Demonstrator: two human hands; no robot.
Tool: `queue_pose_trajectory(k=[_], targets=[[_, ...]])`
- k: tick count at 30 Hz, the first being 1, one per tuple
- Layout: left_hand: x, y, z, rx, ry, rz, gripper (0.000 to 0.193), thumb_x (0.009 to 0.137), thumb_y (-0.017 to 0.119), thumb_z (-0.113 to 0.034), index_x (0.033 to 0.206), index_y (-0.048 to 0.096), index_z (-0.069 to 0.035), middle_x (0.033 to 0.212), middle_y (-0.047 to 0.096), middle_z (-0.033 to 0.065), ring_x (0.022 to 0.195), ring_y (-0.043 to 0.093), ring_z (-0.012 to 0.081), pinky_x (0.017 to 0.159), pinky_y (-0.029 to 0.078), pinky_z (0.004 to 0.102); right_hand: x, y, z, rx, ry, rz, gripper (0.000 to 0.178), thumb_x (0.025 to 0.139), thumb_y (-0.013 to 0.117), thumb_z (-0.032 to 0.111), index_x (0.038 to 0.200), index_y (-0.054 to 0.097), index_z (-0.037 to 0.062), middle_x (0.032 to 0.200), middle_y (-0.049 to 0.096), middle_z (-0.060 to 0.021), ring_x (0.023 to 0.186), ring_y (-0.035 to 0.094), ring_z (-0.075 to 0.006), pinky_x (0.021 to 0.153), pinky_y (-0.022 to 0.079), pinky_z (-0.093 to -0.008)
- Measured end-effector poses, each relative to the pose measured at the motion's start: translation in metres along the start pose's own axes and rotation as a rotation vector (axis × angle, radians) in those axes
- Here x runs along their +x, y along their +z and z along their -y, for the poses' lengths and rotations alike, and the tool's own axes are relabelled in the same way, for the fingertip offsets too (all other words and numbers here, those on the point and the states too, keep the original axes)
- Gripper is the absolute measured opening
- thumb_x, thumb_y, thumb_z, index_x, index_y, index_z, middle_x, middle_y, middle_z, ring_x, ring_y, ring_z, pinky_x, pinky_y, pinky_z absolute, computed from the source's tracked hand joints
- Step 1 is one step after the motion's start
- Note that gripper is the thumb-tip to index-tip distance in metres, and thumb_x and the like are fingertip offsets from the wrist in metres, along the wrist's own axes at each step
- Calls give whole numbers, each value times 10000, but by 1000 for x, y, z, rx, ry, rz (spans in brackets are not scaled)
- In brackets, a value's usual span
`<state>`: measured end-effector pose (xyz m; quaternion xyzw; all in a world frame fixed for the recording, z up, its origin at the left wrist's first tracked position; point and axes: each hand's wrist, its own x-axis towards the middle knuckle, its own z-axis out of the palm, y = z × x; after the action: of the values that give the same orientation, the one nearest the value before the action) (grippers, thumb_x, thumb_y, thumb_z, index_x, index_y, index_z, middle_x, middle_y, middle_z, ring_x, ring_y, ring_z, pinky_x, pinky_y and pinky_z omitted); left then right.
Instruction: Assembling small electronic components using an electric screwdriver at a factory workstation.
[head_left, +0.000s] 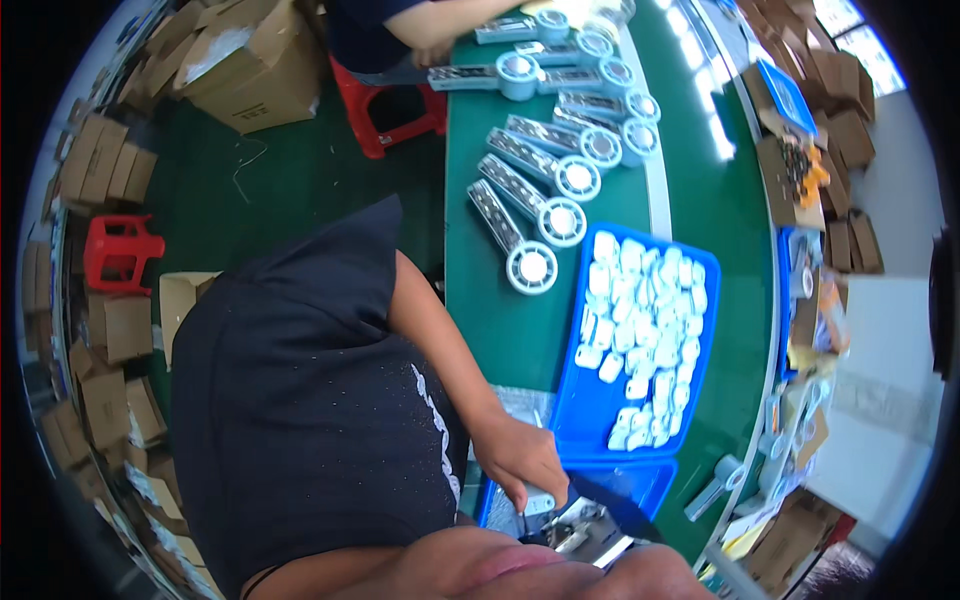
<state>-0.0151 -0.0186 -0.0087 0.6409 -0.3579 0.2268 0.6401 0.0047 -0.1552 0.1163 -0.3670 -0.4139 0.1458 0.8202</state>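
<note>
My left hand (519, 462) is closed at the table's near edge, its fingers bent round a small pale-blue plastic part (539, 501). Part of that piece is hidden by the fingers. My right hand does not show. Just past the left hand stands a blue tray (570, 420) with many small pale plastic pieces (645, 330) heaped in it. Below it in the picture, a second blue bin (655, 482) holds metallic and dark parts, partly covered from view. Farther up the table, several light-blue handheld fans (531, 268) lie in a row, handles open and inner parts showing.
A co-worker's arm (450, 25) reaches over the table's far end, beside a red stool (365, 115). Another red stool (122, 253) and cardboard boxes (255, 75) stand at the left. One fan (715, 487) lies alone at the right; shelves with cartons (850, 140) line that side.
</note>
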Motion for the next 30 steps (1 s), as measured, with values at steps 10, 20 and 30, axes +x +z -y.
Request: queue_pose_trajectory(k=[10, 20, 30], targets=[[13, -54, -45, 107, -63, 119, 587, 918, 544, -538, 1091, 564, 22, 842, 565, 107, 690, 604, 279, 548, 482, 363, 11, -23, 28, 46, 35, 167, 281, 944, 591, 235, 773, 536, 18, 689, 642, -120, 564, 611, -193, 605, 557, -315], [152, -243, 74, 1134, 187, 451, 538, 839, 617, -548, 1073, 550, -69, 849, 601, 65, 761, 641, 247, 603, 511, 380, 63, 3, -47, -477, 304, -700, 544, 928, 623, 449, 1201, 417, 26, 626, 530, -79, 450, 502, -173, 442, 449, -332], [192, -312, 243, 1611, -135, 790, 333, 783, 723, -334, 1055, 603, -183, 949, 680, 12, 968, 656, 224, 944, 417, 457, 69, -33, -142, -1761, 869, -62, 595, 673, 820, 142, 1150, 504, -23, 932, 681, -225, 879, 661, -420, 786, 502, -442]])
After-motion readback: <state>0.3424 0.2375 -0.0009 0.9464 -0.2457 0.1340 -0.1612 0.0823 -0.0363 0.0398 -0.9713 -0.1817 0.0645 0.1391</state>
